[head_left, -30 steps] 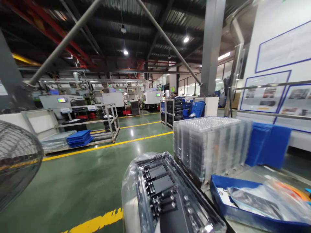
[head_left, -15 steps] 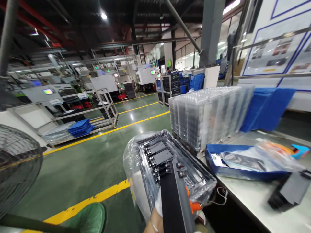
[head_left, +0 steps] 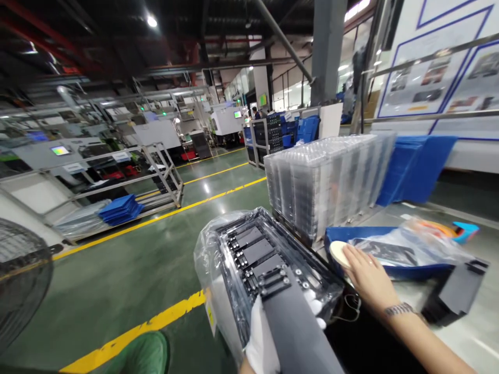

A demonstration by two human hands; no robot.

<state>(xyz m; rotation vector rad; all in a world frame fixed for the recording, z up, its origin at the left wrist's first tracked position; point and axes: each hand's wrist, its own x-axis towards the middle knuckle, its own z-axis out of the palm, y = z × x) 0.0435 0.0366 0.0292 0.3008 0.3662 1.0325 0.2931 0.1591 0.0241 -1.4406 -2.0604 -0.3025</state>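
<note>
A: Entry, head view. Left hand [head_left: 265, 340], white-gloved, grips a long dark grey part [head_left: 300, 332] low in the frame. Fingers [head_left: 315, 307] wrapped over its far edge, clamped on it.

B: Where does that part sit against the tray?

A: Its far end rests on the near end of the black parts tray [head_left: 265, 254], which lies inside a clear plastic bag [head_left: 206, 259]. The tray overhangs the bench [head_left: 448, 332] edge, tilted toward the aisle (contact point under the part is hidden).

B: Right hand?

A: Right hand [head_left: 368, 275], bare, with a bracelet at the wrist. Palm down, fingers [head_left: 351, 257] together and laid flat on a pale round disc [head_left: 338, 253], which sits at the left end of the blue bin [head_left: 390, 270]. Resting on it rather than gripping it, as far as I can tell.

B: Surroundings?

A: Stack of clear trays [head_left: 323, 182] just behind the bin, blue panels [head_left: 417, 166] leaning beside it. A black block [head_left: 454, 291] lies on the bench to the right. Green floor [head_left: 136, 270] with yellow lines.
</note>
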